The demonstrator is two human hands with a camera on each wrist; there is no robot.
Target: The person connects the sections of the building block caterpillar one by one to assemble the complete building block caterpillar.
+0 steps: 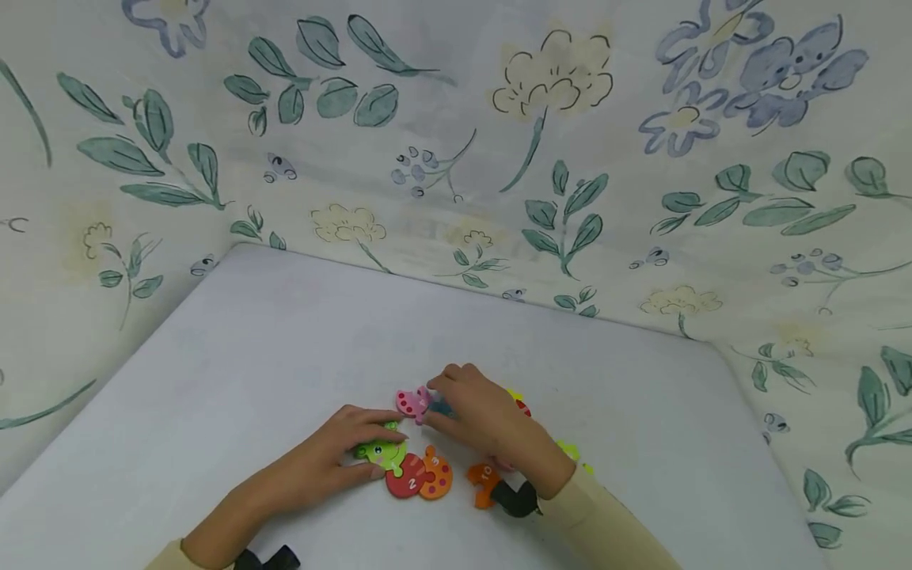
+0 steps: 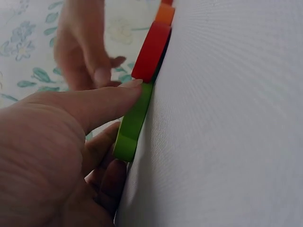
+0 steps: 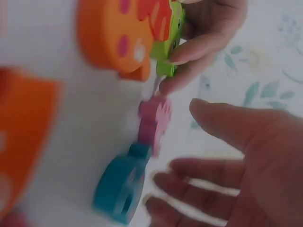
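Observation:
My left hand (image 1: 335, 451) pinches a green puzzle piece with a smiling face (image 1: 385, 454) between thumb and fingers. Joined to it are a red piece numbered 2 (image 1: 404, 480) and a spotted orange piece numbered 3 (image 1: 438, 475). Above the table, my right hand (image 1: 484, 412) hovers with its fingers spread beside a pink spotted piece (image 1: 412, 403) and a blue piece (image 1: 442, 406). In the right wrist view the pink piece (image 3: 154, 116) touches the blue piece (image 3: 120, 187), and a gap shows between them and the right fingers. The right hand partly covers the blue piece in the head view.
An orange piece numbered 10 (image 1: 484, 484) lies below the right hand. A red and yellow piece (image 1: 522, 402) and a yellow-green piece (image 1: 570, 451) show from behind the right hand and forearm. The white table (image 1: 321, 340) meets walls (image 1: 442, 214) with printed flowers.

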